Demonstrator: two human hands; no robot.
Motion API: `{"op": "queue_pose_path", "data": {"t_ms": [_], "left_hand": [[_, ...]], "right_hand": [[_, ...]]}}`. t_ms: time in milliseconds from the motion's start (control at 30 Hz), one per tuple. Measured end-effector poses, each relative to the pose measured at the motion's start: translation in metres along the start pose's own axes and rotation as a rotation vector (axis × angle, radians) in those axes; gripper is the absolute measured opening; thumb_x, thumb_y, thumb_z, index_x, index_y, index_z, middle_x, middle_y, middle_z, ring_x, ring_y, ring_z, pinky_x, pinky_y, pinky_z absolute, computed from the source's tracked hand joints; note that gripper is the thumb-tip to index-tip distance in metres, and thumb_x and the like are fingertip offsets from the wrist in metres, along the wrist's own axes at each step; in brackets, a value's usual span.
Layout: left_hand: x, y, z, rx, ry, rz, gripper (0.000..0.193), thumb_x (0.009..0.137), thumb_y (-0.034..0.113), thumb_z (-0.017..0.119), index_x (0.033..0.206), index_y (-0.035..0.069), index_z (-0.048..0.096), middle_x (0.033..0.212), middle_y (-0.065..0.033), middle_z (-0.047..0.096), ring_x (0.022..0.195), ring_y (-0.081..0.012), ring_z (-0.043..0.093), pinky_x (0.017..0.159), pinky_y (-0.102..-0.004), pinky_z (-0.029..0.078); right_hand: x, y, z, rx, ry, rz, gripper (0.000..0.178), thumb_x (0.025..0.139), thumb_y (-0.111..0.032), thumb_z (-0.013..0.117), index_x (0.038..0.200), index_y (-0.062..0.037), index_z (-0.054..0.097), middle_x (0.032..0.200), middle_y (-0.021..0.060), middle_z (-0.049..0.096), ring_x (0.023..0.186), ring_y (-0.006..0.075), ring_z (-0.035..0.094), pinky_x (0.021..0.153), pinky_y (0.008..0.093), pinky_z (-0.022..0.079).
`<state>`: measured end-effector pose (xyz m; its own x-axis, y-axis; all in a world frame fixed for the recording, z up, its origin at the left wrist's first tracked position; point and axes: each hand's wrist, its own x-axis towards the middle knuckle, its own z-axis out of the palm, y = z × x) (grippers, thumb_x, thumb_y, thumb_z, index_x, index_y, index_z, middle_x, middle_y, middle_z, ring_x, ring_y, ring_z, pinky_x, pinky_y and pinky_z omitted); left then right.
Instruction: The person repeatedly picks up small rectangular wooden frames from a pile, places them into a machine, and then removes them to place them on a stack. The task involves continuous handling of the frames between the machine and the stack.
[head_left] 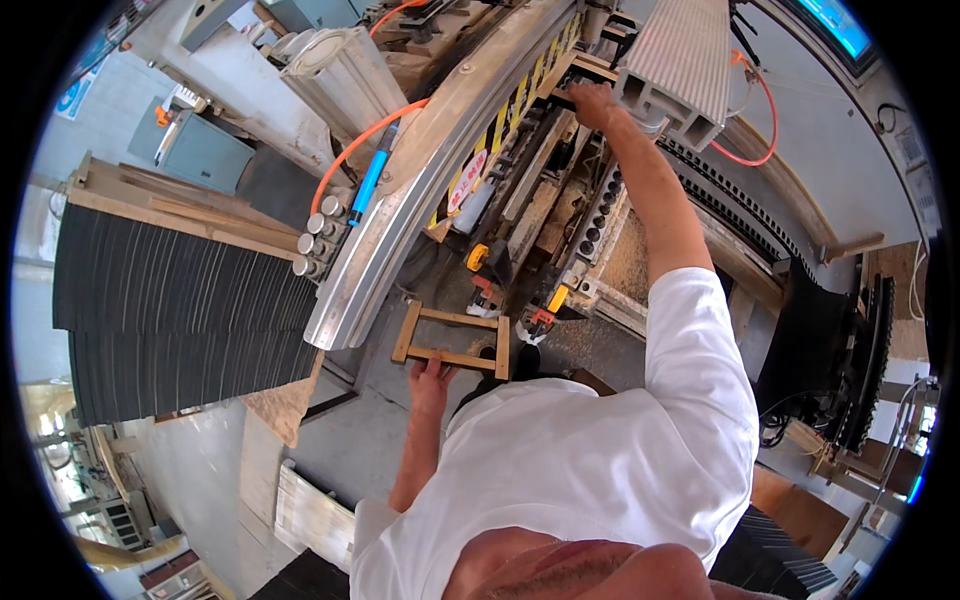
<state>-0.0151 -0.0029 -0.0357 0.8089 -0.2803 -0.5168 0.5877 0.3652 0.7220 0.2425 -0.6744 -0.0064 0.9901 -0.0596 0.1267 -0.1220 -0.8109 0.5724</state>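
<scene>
My left hand (pixel 430 384) is closed on the near rail of a small rectangular wooden frame (pixel 403 332). That frame hangs level above the floor, in front of my body, with an open middle. My right arm stretches far forward over the machine bed (pixel 545 210). At its far end, my right hand (pixel 594 106) is closed at the near side of a second wooden frame (pixel 597 67). This one lies in the machine, partly hidden by the hand and a ribbed metal beam. The right fingertips barely show.
A long metal guard rail (pixel 375 215) with a striped warning strip runs left of the bed. The ribbed metal beam (pixel 680 60) overhangs at the right. A stack of dark panels (pixel 180 310) stands left. Yellow-knobbed clamps (pixel 478 257) and sawdust lie near my feet.
</scene>
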Motion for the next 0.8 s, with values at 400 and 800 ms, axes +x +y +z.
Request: {"op": "queue_pose_path", "data": {"t_ms": [400, 800], "left_hand": [[-0.027, -0.018, -0.014, 0.069, 0.262, 0.053, 0.024, 0.090, 0.014, 0.054, 0.109, -0.002, 0.049, 0.107, -0.0131, 0.058, 0.094, -0.0225, 0.059, 0.081, -0.0370, 0.054], [-0.060, 0.009, -0.027, 0.329, 0.448, 0.178, 0.031, 0.089, 0.016, 0.055, 0.114, -0.001, 0.053, 0.106, -0.0086, 0.061, 0.097, -0.0191, 0.059, 0.080, -0.0336, 0.050]], "right_hand": [[0.017, -0.079, -0.130, 0.357, -0.087, 0.014, 0.031, 0.071, -0.003, 0.067, 0.101, -0.0110, 0.064, 0.107, 0.0102, 0.063, 0.104, 0.0299, 0.059, 0.082, 0.0437, 0.049], [-0.005, -0.057, -0.148, 0.341, -0.038, -0.002, 0.033, 0.067, -0.013, 0.072, 0.095, -0.0076, 0.055, 0.098, 0.0136, 0.064, 0.098, 0.0326, 0.061, 0.080, 0.0434, 0.051]]}}
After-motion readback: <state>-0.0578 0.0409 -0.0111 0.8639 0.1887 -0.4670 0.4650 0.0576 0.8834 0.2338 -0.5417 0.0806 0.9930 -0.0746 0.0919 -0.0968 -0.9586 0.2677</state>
